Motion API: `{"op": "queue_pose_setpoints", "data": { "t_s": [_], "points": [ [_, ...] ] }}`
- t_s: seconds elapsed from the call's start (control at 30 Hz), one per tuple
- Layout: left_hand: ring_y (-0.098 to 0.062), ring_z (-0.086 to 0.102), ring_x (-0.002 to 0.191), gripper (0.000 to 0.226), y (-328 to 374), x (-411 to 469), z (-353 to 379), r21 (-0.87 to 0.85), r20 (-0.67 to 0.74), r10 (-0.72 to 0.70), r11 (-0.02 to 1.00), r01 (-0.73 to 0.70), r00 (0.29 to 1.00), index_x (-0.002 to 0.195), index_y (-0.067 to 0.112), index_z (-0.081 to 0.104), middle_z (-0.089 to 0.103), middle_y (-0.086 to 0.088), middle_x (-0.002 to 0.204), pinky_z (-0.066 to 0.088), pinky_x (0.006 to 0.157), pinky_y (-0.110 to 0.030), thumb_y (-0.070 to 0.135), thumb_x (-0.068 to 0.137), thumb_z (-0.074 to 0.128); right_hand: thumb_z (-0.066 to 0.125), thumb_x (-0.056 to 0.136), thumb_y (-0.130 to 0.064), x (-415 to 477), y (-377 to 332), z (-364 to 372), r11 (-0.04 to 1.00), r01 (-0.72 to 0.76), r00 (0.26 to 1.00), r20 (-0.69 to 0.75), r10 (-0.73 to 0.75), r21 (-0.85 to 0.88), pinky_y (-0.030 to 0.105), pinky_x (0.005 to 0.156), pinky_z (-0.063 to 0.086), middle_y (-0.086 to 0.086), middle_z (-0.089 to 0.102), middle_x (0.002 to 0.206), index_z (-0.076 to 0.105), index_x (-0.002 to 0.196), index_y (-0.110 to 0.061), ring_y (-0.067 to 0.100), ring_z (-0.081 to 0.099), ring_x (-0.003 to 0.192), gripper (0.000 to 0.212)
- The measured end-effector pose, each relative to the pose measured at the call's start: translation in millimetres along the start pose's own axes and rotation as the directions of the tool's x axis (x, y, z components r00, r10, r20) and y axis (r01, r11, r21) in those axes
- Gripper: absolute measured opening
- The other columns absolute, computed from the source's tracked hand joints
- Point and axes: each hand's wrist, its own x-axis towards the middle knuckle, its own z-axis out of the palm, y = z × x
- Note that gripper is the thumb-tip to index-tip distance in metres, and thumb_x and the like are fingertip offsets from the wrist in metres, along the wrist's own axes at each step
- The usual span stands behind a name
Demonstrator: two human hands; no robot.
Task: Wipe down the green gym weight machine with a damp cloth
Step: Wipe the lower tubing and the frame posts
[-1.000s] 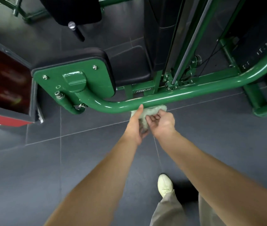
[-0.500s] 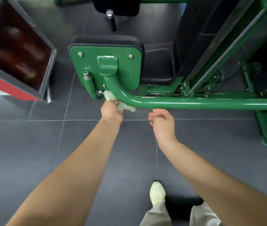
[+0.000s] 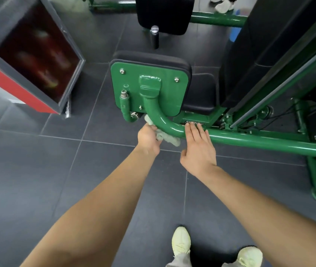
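Wiping the bend of a green machine frame: hands, cloth, surroundings

Gripping item: left hand [image 3: 149, 138], fingers curled round a crumpled pale green cloth [image 3: 165, 137], which it presses against the underside of the curved glossy green steel tube [image 3: 164, 124]. One end of the cloth shows above the hand beside the bend; the other end hangs out below the tube toward the right hand.

Right hand [image 3: 198, 149]: fingers straight and close together, holding nothing, fingertips lying over the same tube just right of the cloth, thumb spread toward the left hand.

Green gym weight machine [image 3: 269, 140]: the tube runs from a bracket on a rounded square green backing plate [image 3: 149, 89], curves down at the cloth, then runs right across the view as a long horizontal bar. A black padded cushion [image 3: 151, 57] edges the plate on its far side. A short green post topped by a silver bolt [image 3: 124, 93] stands at the plate's left. Slanted green uprights and a grey guide rod [image 3: 280, 87] rise at the right, with black cables behind.

Surroundings: dark grey tiled floor [image 3: 37, 170]; a slanted grey-framed panel with a red edge [image 3: 33, 60] at upper left, its dark face blurred; a second black pad with a chrome-tipped knob [image 3: 154, 29] at the top; two pale yellow shoes [image 3: 181, 240] at the bottom edge.
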Motion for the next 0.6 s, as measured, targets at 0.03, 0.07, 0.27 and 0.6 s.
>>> {"op": "queue_pose_setpoints", "data": {
  "t_s": [0.03,0.07,0.27,0.6],
  "points": [
    [-0.026,0.066,0.094,0.029,8.2,2.4,1.1,0.02,-0.036,0.032,0.999,-0.032,0.999,0.104,0.009,0.068,0.068,-0.011,0.103,0.058,0.099,-0.043,0.001,0.1,0.04,0.053,0.09,-0.024,0.1,0.9,-2.2,1.0,0.006,1.0,0.015,-0.006,-0.014,0.046,0.13,0.006,0.005,0.006,0.173,0.003,0.165,-0.011,0.026,-0.001,0.16,0.092],
    [-0.024,0.063,0.093,0.026,19.6,5.5,1.0,0.056,-0.089,0.078,0.996,-0.074,0.993,0.102,0.01,0.067,0.065,-0.01,0.103,0.056,0.099,-0.041,0.004,0.1,0.041,0.053,0.09,-0.024,0.0,0.2,-3.2,1.0,0.009,0.999,0.031,-0.008,-0.025,0.046,0.13,0.006,0.005,0.004,0.173,0.001,0.165,-0.01,0.026,-0.002,0.16,0.092],
    [-0.014,0.056,0.085,0.054,55.5,-15.1,11.6,0.26,-0.12,0.401,0.895,-0.362,0.908,0.129,0.014,0.066,0.069,-0.007,0.11,0.045,0.07,-0.023,-0.01,0.094,0.033,0.052,0.088,-0.024,-2.5,-3.1,-8.3,1.0,0.005,0.995,0.095,-0.004,-0.015,0.048,0.13,0.003,0.006,-0.002,0.173,-0.004,0.165,-0.011,0.027,-0.009,0.159,0.096],
    [-0.029,0.059,0.126,0.07,70.0,-78.7,-1.2,0.675,0.01,0.42,0.667,-0.316,0.907,0.15,0.024,0.054,0.058,-0.005,0.147,0.049,0.096,-0.031,-0.011,0.093,0.035,0.052,0.091,-0.018,-1.5,-8.4,-90.8,0.951,-0.179,0.89,0.454,0.048,0.251,0.035,0.117,0.038,-0.006,0.01,0.173,0.019,0.165,-0.025,0.019,0.02,0.157,0.082]
  ]
}}
